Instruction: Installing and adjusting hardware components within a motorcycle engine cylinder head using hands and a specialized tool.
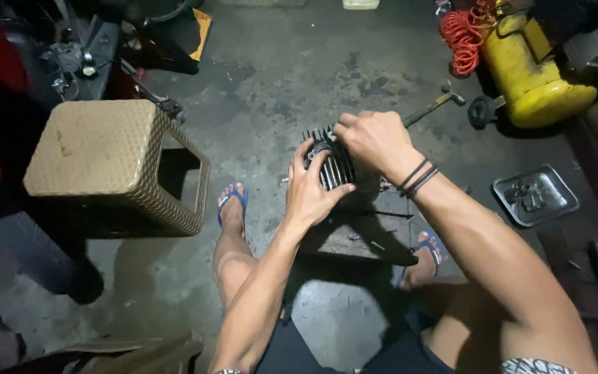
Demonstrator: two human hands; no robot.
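Head view looks down on a finned black engine cylinder [332, 165], which is set on a dark block [354, 239] between the person's feet on the concrete floor [285, 76]. The cylinder is probably kept there so that it stays raised, near the seated body, and within reach of both hands.

The left hand [311, 194] is laid flat against the near side of the fins; its fingers are spread a little and pressed on the metal, it seems in order to keep the part from turning or sliding. The left forearm is stretched forward from below, with the wrist nearly straight.

The right hand [375, 140] is placed over the top of the cylinder. Its fingers are curled and closed together on the upper edge; whether something small is pinched between them cannot be told. The right wrist is bent downward and dark bands are worn on it.

A woven stool [105, 159] stands at the left, a metal tray [536, 195] with small parts at the right, and a hammer [434, 105] lies just behind the cylinder.
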